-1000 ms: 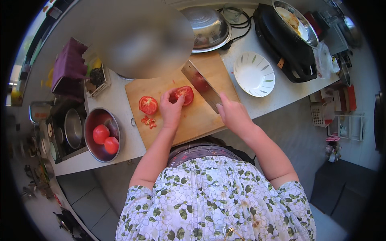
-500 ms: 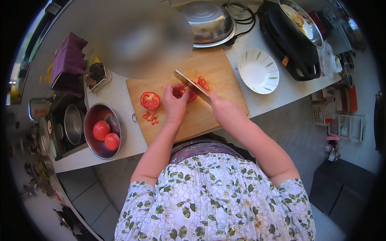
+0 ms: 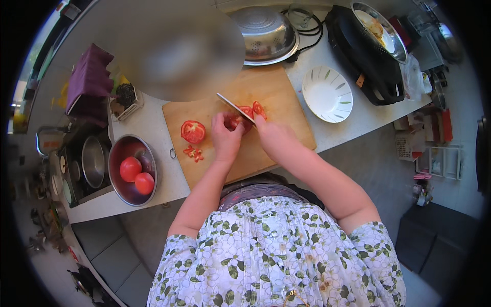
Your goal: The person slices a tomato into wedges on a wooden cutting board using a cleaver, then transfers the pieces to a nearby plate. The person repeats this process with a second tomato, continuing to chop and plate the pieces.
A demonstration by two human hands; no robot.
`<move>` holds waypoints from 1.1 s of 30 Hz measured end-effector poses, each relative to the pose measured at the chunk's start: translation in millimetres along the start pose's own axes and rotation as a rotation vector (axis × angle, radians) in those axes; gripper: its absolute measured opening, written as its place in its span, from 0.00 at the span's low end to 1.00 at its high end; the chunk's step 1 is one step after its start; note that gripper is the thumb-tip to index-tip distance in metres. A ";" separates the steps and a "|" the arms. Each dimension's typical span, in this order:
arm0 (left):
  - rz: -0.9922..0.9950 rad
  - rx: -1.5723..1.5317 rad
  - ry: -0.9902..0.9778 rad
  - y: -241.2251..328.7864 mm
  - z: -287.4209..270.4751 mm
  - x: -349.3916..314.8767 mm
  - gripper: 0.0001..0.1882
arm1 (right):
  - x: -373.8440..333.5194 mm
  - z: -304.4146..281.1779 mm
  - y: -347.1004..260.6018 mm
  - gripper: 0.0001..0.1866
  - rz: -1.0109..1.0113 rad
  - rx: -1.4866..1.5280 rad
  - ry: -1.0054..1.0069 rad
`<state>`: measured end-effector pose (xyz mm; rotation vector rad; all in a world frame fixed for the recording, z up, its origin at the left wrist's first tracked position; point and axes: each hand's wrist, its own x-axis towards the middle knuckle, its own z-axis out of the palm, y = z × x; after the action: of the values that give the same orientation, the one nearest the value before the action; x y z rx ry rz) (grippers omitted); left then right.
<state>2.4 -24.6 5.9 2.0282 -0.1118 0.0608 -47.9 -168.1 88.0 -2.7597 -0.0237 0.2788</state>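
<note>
My right hand is closed round the handle of a kitchen knife. Its blade slants up to the left across a cut tomato on the wooden cutting board. The fingers of my left hand curl over that tomato, just left of the blade, and hide part of it. Right of the knife lies a separate tomato piece. A halved tomato rests cut side up near the board's left edge, with small red trimmings below it.
Left of the board stands a metal bowl with two whole tomatoes. A white dish sits to the right. Behind are an upturned metal colander, a cable and a black appliance. A large blurred shape covers the upper left.
The knife and my right hand have shifted slightly left, and tomato now shows on the blade's right side. My left hand still holds the tomato. The whole view has shifted a little.
</note>
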 end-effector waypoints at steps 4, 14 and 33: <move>0.005 0.045 0.006 -0.2 -4.7 -3.1 0.19 | -31.4 8.5 25.9 0.09 0.015 0.063 -0.008; -0.037 0.026 -0.021 -14.6 -5.1 -7.4 0.17 | -33.5 -13.7 31.2 0.12 0.095 0.213 0.106; -0.080 0.081 -0.061 -9.8 -8.0 -9.5 0.17 | -30.5 3.0 1.5 0.08 0.024 0.096 -0.025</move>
<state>-5.9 -12.6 -0.2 2.1137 -0.0672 -0.0477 -78.4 -170.0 90.5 -2.6626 0.0157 0.3124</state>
